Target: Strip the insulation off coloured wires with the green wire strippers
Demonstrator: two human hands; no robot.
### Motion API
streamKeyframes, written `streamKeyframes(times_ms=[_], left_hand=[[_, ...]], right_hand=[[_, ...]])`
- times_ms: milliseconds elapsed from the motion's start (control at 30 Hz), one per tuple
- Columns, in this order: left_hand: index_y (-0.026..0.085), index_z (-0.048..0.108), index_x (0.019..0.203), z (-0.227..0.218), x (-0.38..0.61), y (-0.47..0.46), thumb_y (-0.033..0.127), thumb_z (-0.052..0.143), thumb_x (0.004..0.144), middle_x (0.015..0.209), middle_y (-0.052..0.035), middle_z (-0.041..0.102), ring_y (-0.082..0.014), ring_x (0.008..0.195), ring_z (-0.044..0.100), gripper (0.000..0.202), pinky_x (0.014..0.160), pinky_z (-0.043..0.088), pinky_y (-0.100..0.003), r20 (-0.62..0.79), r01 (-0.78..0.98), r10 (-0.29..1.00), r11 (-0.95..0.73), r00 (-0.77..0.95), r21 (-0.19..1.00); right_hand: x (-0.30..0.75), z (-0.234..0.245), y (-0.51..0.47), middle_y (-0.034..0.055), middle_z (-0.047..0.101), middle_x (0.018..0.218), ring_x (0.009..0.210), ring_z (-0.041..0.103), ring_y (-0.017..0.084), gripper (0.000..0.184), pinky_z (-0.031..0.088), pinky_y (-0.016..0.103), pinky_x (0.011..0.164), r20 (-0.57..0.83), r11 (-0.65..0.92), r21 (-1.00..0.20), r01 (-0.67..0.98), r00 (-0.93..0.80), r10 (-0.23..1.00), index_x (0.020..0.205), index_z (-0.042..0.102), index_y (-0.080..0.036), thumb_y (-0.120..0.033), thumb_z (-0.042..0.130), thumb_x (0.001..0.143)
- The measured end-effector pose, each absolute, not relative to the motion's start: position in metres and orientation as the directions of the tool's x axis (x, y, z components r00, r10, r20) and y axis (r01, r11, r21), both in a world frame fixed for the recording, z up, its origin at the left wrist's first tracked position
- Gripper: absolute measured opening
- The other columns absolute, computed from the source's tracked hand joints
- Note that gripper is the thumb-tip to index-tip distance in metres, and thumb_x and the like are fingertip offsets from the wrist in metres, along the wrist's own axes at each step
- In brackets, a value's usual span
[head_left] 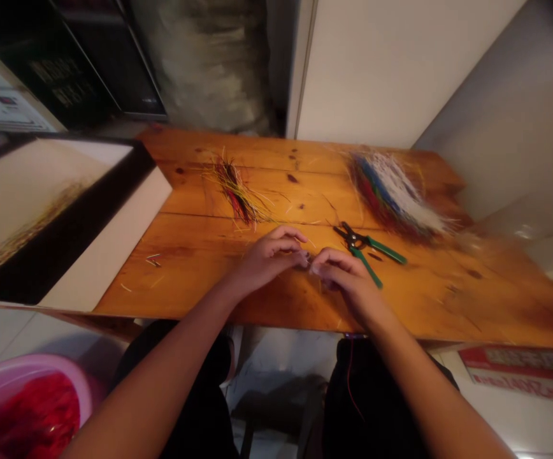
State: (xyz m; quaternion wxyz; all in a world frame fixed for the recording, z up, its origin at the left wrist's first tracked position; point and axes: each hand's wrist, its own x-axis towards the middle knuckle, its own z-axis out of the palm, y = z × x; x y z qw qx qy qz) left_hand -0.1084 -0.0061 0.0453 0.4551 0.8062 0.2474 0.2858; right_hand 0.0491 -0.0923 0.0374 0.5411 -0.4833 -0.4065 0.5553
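Over the front part of the wooden table, my left hand (272, 256) and my right hand (343, 273) nearly meet at the fingertips. Both are closed in a pinch. Something small and dark seems to sit between them, too blurred to name. Just right of my right hand lie wire strippers (355, 241) with green handles, jaws pointing away to the left. Beyond my left hand rests a loose bundle of thin yellow, red and black wires (238, 194). A thin red wire (350, 376) hangs below the table edge over my right leg; its upper end is hidden.
A larger bundle of white, blue, green and red wires (394, 191) lies at the back right of the table (200, 280). Left stands an open box (123, 242) holding wires. A pink basin (83, 389) with red material is on the floor. Wire scraps (153, 260) lie at left.
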Motion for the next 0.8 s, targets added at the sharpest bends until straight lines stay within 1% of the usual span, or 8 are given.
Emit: streamKeyframes(times_ms=[67,167,267,333,433,533,667,800], left_hand=[[0.019,0.066,0.084,0.0453,-0.1100,-0.0055,0.031,0.052,0.083,0.111,-0.0060,0.053,-0.0174,0.107,0.052,0.019,0.095,0.042,-0.034,0.286,0.140,0.669,-0.507,0.686,0.850],[0.021,0.064,0.093,0.0454,-0.1111,-0.0071,0.030,0.054,0.082,0.113,-0.0064,0.050,-0.0175,0.111,0.049,0.017,0.096,0.041,-0.034,0.456,0.160,0.643,-0.669,0.615,0.726],[0.024,0.065,0.092,0.0434,-0.1094,-0.0112,0.030,0.058,0.080,0.111,-0.0052,0.051,-0.0168,0.106,0.050,0.015,0.094,0.042,-0.035,0.599,0.188,0.562,-0.799,0.570,0.570],[0.026,0.066,0.088,0.0419,-0.1078,-0.0137,0.030,0.060,0.079,0.111,-0.0040,0.052,-0.0161,0.102,0.051,0.012,0.091,0.043,-0.034,0.639,0.185,0.519,-0.837,0.567,0.516],[0.026,0.068,0.080,0.0413,-0.1070,-0.0147,0.031,0.063,0.076,0.110,-0.0036,0.053,-0.0161,0.100,0.052,0.009,0.089,0.043,-0.034,0.649,0.159,0.506,-0.841,0.568,0.516],[0.025,0.068,0.076,0.0423,-0.1086,-0.0132,0.032,0.065,0.074,0.110,-0.0032,0.054,-0.0159,0.101,0.052,0.007,0.090,0.043,-0.034,0.644,0.127,0.510,-0.829,0.570,0.545],[0.025,0.068,0.076,0.0441,-0.1106,-0.0122,0.031,0.066,0.073,0.112,-0.0030,0.052,-0.0159,0.102,0.051,0.007,0.092,0.043,-0.035,0.615,0.109,0.520,-0.808,0.593,0.579],[0.023,0.067,0.075,0.0477,-0.1104,-0.0148,0.031,0.066,0.073,0.115,-0.0049,0.049,-0.0169,0.108,0.049,0.009,0.093,0.042,-0.034,0.568,0.100,0.556,-0.762,0.607,0.640]], right_hand=[[0.0508,0.0374,-0.0916,-0.0027,0.049,0.060,0.050,0.033,0.006,0.005,0.021,0.020,0.044,-0.140,-0.128,-0.945,-0.302,0.020,0.990,0.065,0.060,-0.017,-0.020,0.062,0.068],[0.0534,0.0396,-0.0907,-0.0027,0.045,0.055,0.048,0.030,0.006,0.003,0.018,0.020,0.042,-0.202,-0.209,-0.860,-0.466,-0.067,0.977,0.061,0.059,-0.015,-0.016,0.059,0.064],[0.0553,0.0410,-0.0905,-0.0023,0.043,0.055,0.048,0.029,0.006,0.005,0.021,0.019,0.042,-0.218,-0.278,-0.777,-0.565,-0.172,0.961,0.058,0.057,-0.014,-0.013,0.057,0.063],[0.0558,0.0406,-0.0905,-0.0020,0.043,0.055,0.048,0.029,0.005,0.005,0.021,0.017,0.040,-0.227,-0.329,-0.721,-0.610,-0.240,0.944,0.058,0.056,-0.014,-0.013,0.057,0.063],[0.0555,0.0398,-0.0904,-0.0024,0.040,0.053,0.047,0.026,0.004,0.005,0.017,0.014,0.037,-0.247,-0.399,-0.657,-0.640,-0.317,0.916,0.058,0.055,-0.013,-0.012,0.056,0.063],[0.0546,0.0400,-0.0900,-0.0025,0.040,0.052,0.045,0.025,0.003,0.005,0.014,0.012,0.035,-0.253,-0.431,-0.633,-0.643,-0.354,0.900,0.058,0.055,-0.013,-0.011,0.056,0.063],[0.0543,0.0410,-0.0892,-0.0024,0.041,0.052,0.044,0.027,0.003,0.005,0.013,0.011,0.034,-0.257,-0.446,-0.625,-0.641,-0.370,0.893,0.058,0.056,-0.013,-0.011,0.056,0.063],[0.0543,0.0429,-0.0894,-0.0027,0.041,0.053,0.045,0.026,0.003,0.006,0.013,0.012,0.034,-0.270,-0.425,-0.659,-0.620,-0.333,0.904,0.058,0.055,-0.013,-0.012,0.057,0.063]])
